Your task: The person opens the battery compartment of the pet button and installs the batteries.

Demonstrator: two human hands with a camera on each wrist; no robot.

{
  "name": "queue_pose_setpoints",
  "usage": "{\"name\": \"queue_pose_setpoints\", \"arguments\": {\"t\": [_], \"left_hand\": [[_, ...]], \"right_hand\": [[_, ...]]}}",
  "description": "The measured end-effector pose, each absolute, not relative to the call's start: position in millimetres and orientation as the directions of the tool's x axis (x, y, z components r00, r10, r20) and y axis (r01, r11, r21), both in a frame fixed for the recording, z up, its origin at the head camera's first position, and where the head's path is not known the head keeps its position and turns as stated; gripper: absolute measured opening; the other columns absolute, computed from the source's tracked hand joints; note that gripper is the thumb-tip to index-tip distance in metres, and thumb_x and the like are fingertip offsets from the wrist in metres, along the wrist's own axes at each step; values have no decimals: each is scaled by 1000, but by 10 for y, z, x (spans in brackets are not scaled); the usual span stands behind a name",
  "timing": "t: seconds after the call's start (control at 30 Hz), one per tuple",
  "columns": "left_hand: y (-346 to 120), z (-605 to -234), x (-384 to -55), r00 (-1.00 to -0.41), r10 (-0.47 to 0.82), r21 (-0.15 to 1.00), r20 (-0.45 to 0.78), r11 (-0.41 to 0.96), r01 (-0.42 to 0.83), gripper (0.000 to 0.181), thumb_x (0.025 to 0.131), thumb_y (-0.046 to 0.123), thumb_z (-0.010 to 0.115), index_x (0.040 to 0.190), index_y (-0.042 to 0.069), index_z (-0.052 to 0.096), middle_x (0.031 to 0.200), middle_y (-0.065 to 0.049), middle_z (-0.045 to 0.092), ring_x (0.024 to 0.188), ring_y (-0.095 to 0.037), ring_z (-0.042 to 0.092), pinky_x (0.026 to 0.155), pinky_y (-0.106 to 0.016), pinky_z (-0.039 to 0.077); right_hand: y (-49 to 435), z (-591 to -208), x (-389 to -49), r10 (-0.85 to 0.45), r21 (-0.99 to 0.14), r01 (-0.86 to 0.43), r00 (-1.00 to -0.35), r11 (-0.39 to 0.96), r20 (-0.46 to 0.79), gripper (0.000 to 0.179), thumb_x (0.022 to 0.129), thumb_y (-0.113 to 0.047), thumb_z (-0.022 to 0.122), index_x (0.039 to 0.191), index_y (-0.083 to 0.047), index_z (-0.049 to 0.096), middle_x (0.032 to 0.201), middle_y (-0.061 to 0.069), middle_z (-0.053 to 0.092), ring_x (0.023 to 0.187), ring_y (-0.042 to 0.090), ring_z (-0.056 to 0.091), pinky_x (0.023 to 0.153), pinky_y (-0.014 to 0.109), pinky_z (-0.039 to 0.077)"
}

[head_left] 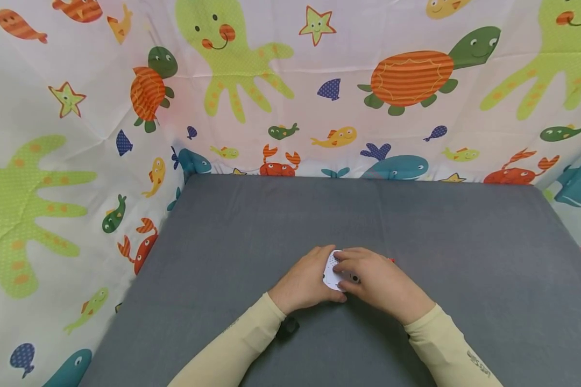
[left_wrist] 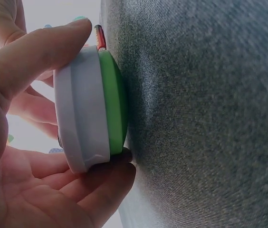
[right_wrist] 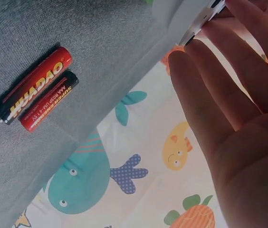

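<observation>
My left hand grips a round white device with a green base, thumb on one side of its rim and fingers on the other. Small dark dots pattern its white face. The green side sits close to the grey cloth in the left wrist view. My right hand lies over the face, its fingertips touching it; in the right wrist view those fingers are fairly straight. Part of the face is hidden under them.
Two AAA batteries, one mostly red and one black and red, lie side by side on the grey cloth, beyond my right hand. A small dark object shows by my left wrist. A sea-animal print curtain surrounds the surface.
</observation>
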State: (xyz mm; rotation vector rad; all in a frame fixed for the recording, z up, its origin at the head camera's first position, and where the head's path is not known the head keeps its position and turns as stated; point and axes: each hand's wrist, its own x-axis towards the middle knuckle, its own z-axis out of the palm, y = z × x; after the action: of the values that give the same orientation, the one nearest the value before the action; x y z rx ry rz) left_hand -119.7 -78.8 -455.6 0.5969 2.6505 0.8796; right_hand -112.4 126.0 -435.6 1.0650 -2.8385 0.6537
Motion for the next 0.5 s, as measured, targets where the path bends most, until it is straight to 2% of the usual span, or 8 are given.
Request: {"name": "queue_pose_setpoints", "arguments": {"t": [0.5], "left_hand": [[-747, -4540, -1168, -884, 448, 617, -136, 736, 278, 105, 83, 40, 94, 165, 4, 40, 161, -13, 54, 134, -26, 62, 112, -45, 54]], "right_hand": [[1267, -4357, -1128, -644, -328, -675, -734, 661, 214, 28, 87, -12, 90, 114, -9, 84, 134, 11, 76, 126, 30, 72, 104, 47, 59]]}}
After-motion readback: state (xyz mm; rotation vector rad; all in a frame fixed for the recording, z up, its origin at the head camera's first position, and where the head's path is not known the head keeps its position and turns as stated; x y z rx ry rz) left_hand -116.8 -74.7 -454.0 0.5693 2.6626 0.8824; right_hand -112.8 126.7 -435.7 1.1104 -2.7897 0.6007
